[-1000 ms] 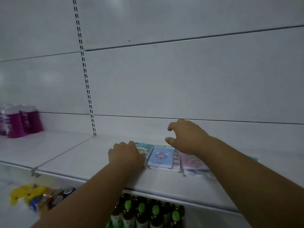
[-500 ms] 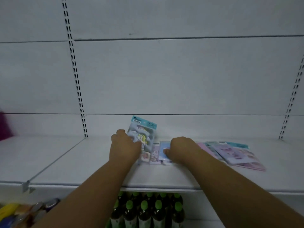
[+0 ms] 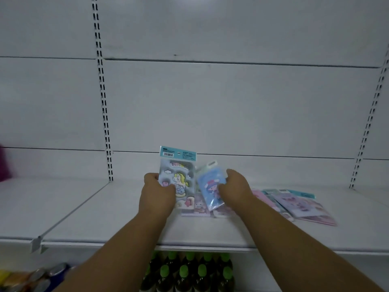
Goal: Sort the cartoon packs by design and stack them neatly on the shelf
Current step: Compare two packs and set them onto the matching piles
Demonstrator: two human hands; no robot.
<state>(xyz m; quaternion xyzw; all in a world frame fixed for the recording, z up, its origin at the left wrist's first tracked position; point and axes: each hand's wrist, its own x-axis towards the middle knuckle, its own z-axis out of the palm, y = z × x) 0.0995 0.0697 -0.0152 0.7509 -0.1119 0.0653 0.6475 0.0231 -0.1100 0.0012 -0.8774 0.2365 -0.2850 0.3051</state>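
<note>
Left hand [image 3: 156,193] is gripping the unicorn pack [image 3: 175,178] upright, right hand [image 3: 234,189] is pinching the blue pack [image 3: 209,185]; more packs [image 3: 299,205] are lying right on the shelf [image 3: 105,218], bottles [image 3: 189,272] standing below.

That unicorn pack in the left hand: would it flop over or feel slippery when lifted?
The unicorn pack probably stays fairly stiff: it stands upright above the left hand without drooping. Its glossy wrap looks slippery, so the fingers may need a firm pinch. It seems light, held by one edge.
</note>
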